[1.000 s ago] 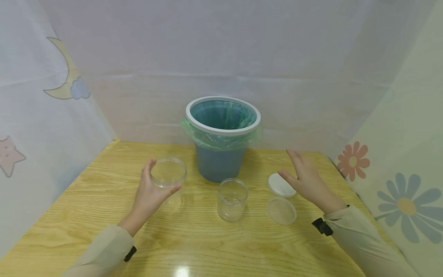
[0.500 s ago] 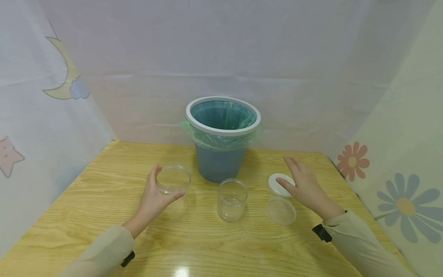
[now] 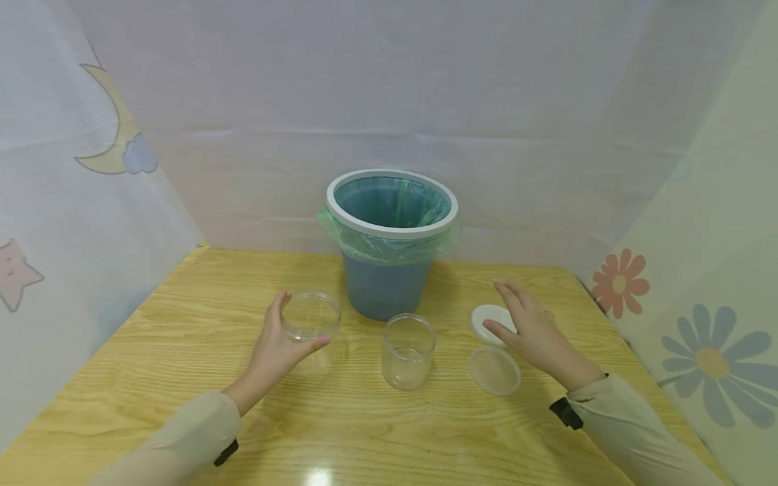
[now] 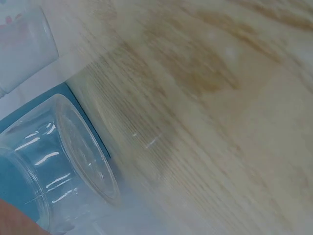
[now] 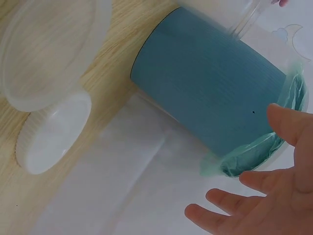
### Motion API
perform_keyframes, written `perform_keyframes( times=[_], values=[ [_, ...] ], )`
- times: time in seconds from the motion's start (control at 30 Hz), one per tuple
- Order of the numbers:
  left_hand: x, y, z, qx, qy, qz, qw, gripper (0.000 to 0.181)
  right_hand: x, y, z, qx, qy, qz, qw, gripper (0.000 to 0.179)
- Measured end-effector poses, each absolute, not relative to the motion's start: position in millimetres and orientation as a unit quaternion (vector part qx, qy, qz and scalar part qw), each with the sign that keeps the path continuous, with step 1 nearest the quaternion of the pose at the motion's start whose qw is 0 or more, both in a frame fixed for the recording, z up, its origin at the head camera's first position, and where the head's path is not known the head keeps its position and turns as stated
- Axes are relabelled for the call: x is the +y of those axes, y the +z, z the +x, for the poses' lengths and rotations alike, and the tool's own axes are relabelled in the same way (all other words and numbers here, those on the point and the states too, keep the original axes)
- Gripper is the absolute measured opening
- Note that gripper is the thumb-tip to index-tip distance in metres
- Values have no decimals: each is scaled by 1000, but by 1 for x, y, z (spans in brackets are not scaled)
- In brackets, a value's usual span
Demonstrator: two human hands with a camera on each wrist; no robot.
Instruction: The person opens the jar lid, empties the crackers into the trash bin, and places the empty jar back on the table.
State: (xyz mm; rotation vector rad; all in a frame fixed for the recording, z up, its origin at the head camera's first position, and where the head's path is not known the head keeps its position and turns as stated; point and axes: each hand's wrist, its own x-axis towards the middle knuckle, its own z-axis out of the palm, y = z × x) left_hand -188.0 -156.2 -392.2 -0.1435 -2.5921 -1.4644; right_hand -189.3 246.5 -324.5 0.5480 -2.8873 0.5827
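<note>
My left hand point(image 3: 276, 351) grips a clear plastic jar point(image 3: 313, 324) near its rim, thumb on the near side and fingers on the far side. Whether its bottom touches the table cannot be told. The left wrist view shows this jar point(image 4: 78, 161) close up. A second clear jar point(image 3: 408, 358) stands upright at the middle of the table. My right hand point(image 3: 537, 334) hovers with fingers spread by a white lid point(image 3: 486, 324), partly covering it. A clear round lid point(image 3: 494, 370) lies just in front of that. In the right wrist view my right hand point(image 5: 274, 181) holds nothing.
Behind the jars stands a blue bin point(image 3: 385, 283) with a pale rim and a green bag liner point(image 3: 389, 250). The wooden table point(image 3: 377, 439) meets a pale cloth backdrop point(image 3: 255, 182) at the back. Printed cloth walls rise on both sides.
My left hand has moved right and down with the jar, nearer the second jar. My right hand has lowered slightly beside the white lid. The bin, lids and second jar stay put.
</note>
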Motion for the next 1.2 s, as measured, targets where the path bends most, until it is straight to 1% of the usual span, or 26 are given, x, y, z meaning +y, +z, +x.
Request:
perform_keyframes(
  times=[0.33,0.63,0.77,1.07,1.2],
  values=[
    [-157,-397,-187,-867,-490,-47,70,115,248,-331,-188,-963,191,181,63,75],
    [-159,-400,-187,-866,-496,-43,47,111,247,-333,-184,-966,185,174,51,75],
    [-160,-400,-185,-870,-489,-43,39,110,247,-335,-184,-966,180,177,54,74],
    [-168,-397,-181,-881,-473,-36,-2,115,249,-340,-185,-967,175,176,54,74],
    [-173,-394,-181,-885,-461,-51,-25,118,249,-339,-186,-967,175,176,53,74]
  ],
)
